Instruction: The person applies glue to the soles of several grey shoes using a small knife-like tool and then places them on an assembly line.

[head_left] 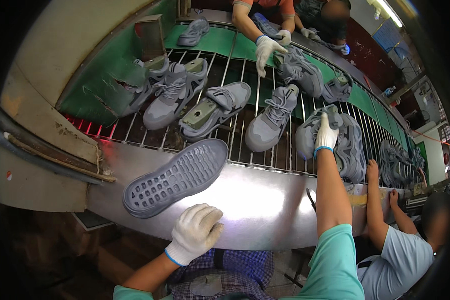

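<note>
My right hand [327, 136] pinches the upper of a grey shoe [306, 141] on the wire rack [285, 171]; my left hand [195, 232], loosely curled, thumb apart, hangs near a grey sole [177, 177] over the metal ledge [255, 200].

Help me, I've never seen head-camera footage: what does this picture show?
A wide fisheye camera on a person's head looks down, so straight edges bend. The white-gloved left hand and right hand are the wearer's. Gray shoes lie on a wire rack, and a gray sole lies on the metal ledge. The right hand touches one shoe; its fingers are partly hidden, so the grip is unclear. The left hand is near the sole, with nothing visibly held. The gloved hand opposite is a co-worker's.
</note>
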Demonstrator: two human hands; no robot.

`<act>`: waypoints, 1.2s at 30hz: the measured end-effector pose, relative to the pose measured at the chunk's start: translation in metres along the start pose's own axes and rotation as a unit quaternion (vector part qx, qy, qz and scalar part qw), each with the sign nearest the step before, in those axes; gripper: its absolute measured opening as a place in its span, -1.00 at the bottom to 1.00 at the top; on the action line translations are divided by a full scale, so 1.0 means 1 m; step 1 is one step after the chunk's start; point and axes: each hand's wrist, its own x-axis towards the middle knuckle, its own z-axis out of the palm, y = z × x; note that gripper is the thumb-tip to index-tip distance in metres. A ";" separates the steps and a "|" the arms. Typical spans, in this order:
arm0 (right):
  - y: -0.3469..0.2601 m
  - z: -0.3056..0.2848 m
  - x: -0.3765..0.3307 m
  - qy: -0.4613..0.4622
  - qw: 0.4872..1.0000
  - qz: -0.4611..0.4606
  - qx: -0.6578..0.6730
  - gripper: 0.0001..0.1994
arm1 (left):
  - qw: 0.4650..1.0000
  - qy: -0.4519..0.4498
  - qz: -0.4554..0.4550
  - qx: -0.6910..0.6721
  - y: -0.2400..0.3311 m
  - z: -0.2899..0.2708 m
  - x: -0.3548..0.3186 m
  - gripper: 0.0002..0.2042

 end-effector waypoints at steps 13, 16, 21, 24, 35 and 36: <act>-0.043 -0.102 -0.038 -0.256 0.808 0.114 0.519 -0.47 | 1.000 0.012 0.012 -0.011 0.007 0.006 -0.005 -0.78; -0.062 -0.117 -0.054 -0.398 0.739 0.169 0.517 -0.53 | 0.999 0.030 0.030 -0.013 0.006 0.007 -0.009 -0.78; -0.132 -0.171 -0.187 -0.386 0.776 -0.034 0.498 -0.56 | 0.947 -0.083 -0.147 -0.274 0.013 0.007 -0.018 -0.54; -0.130 -0.185 -0.260 -0.403 0.682 -0.097 0.603 -0.43 | 0.665 -0.235 -0.220 -0.674 0.037 0.033 -0.030 -0.17; -0.051 -0.271 -0.336 -0.377 0.509 0.240 0.735 -0.27 | 0.830 -0.264 -0.239 -0.429 0.117 0.037 -0.086 0.35; -0.027 -0.275 -0.332 -0.391 0.485 0.246 0.743 -0.36 | 0.859 -0.268 -0.228 -0.371 0.120 0.032 -0.085 0.36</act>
